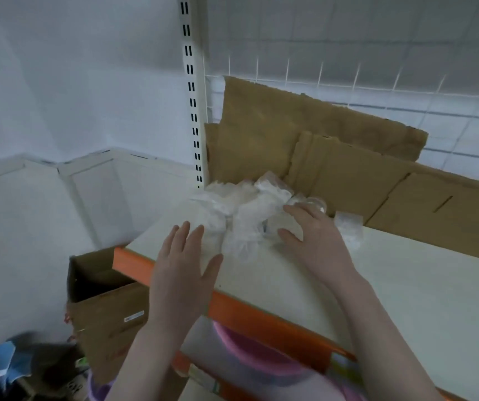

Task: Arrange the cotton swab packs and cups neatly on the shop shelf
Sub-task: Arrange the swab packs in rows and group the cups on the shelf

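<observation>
Hands reach over a white shop shelf with an orange front edge (pixel 261 314). The left hand (pixel 183 264) hovers flat, fingers straight, just left of crumpled clear plastic cotton swab packs (pixel 232 215). The right hand (pixel 313 241) curls around a clear plastic cup (pixel 310 205) beside them. Brown cardboard sheets (pixel 333 146) stand behind.
</observation>
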Tool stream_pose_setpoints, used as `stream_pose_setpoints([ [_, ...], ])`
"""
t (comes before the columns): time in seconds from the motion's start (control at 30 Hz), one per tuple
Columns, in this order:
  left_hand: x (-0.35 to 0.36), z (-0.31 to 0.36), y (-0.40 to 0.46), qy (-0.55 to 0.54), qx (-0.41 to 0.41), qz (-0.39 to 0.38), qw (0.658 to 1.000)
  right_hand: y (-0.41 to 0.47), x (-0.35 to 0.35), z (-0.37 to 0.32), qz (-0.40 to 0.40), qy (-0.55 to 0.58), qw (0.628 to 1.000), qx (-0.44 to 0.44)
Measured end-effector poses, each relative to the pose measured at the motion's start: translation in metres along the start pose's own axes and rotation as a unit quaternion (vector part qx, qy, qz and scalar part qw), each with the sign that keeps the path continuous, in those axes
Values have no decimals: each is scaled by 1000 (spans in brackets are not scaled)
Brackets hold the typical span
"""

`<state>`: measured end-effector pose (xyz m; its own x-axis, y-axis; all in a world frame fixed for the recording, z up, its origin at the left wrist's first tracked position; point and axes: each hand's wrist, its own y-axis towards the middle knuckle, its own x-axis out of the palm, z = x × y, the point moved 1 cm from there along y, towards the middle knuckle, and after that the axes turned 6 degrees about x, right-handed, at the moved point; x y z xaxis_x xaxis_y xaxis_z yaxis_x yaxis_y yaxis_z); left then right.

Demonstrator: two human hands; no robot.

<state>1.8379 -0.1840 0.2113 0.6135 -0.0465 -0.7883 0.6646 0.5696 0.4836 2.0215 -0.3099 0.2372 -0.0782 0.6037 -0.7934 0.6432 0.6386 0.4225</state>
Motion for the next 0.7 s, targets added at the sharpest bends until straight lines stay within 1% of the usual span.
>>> stream_pose_setpoints([
  [0.1,4,-13,19,-18,-1,-10,1000,29,6,-4,-88,25,995,-35],
  [0.2,5,-28,34,-35,7,-31,999,53,11,-7,-165,-6,984,-63],
  [0.33,4,-45,54,-51,24,-54,997,80,14,-13,-257,-47,963,-72],
  [0.5,5,-57,76,-58,54,-73,994,102,20,-23,-295,-115,946,-68],
  [0.63,8,-61,87,-71,80,-81,991,106,23,-27,-296,-169,938,-69],
  [0.7,11,-60,92,-79,92,-84,989,105,22,-27,-291,-177,939,-56],
])
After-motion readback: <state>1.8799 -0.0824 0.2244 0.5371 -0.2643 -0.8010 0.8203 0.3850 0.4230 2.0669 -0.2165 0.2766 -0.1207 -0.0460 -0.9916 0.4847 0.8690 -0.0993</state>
